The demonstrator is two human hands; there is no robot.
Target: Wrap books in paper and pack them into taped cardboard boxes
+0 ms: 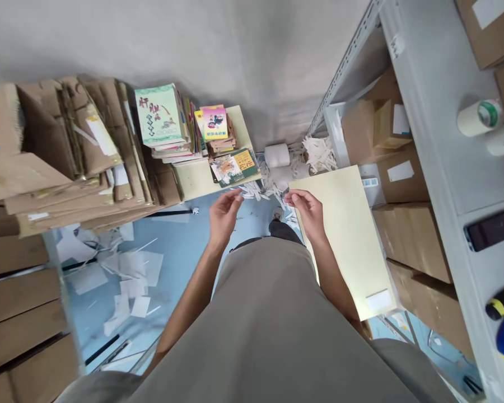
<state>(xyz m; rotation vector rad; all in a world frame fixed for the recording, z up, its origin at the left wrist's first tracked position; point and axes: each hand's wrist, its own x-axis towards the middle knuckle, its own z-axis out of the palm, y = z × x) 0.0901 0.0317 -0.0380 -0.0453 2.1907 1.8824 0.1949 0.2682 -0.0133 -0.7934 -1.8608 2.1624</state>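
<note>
My left hand (223,215) hovers in front of my body with its fingers loosely bent and a small gap to the thumb; nothing shows in it. It is nearest to a green and yellow book (235,168) lying flat on a cream-coloured tabletop (193,182). On my other side, my right hand (309,210) is held at a similar height, fingers half curled and also without a visible object. It appears above the edge of a second cream-coloured tabletop (340,224). A small stack topped by a pink and yellow booklet (214,122) stands behind the green and yellow book.
Flattened cardboard boxes (96,145) lean at left beside a stack of books (162,115). At right, a metal shelf (428,112) carries tape rolls (481,117) and a phone (491,230). Paper scraps (134,274) litter the blue floor. A white roll (277,155) lies by the wall.
</note>
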